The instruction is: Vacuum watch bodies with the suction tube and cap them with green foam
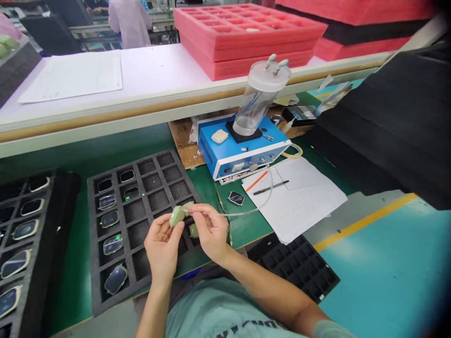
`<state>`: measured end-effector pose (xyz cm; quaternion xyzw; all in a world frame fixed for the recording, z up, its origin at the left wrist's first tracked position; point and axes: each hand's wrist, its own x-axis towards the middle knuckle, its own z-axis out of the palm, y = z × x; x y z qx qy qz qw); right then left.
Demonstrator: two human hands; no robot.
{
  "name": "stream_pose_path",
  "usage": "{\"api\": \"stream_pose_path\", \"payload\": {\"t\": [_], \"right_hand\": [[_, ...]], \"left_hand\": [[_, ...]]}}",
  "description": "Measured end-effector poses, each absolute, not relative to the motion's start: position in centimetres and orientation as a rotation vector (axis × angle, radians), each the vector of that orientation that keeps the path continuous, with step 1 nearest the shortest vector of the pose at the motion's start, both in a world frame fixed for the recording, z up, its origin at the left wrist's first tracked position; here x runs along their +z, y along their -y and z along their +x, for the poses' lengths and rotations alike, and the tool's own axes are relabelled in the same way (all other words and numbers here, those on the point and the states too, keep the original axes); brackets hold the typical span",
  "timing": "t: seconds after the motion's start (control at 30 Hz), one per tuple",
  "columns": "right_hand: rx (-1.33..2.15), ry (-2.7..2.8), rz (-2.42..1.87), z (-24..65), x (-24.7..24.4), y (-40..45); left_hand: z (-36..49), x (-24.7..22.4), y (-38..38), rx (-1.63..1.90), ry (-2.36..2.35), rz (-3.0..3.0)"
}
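Observation:
My left hand pinches a small green case above the right part of a black foam tray. Close beside it, my right hand holds the thin tip of a clear tube against or very near the case's right end. The tube curves back to a blue machine. Several watch-like pieces with dark screens lie in the tray's left compartments, among them one at the front. Another green piece sits in the tray, just behind my hands.
A clear cylinder stands on the machine. Papers with two pens and a screen piece lie to the right. Another loaded tray is at the left. Red foam trays rest on the shelf; a person is beyond.

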<state>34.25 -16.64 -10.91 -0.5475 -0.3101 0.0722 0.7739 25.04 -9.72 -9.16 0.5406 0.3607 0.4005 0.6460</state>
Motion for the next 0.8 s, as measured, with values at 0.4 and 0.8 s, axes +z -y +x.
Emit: {"api": "stream_pose_path", "payload": {"t": [0.4,0.8], "right_hand": [[0.149,0.680,-1.193,34.32,-10.66,16.62],[0.167,0.669,-1.190,34.16,-10.98,16.69]], "left_hand": [[25.08,-9.21,9.72,0.919,-0.824,1.210],[25.05,-9.12,9.72,0.899,-0.827,1.208]]}}
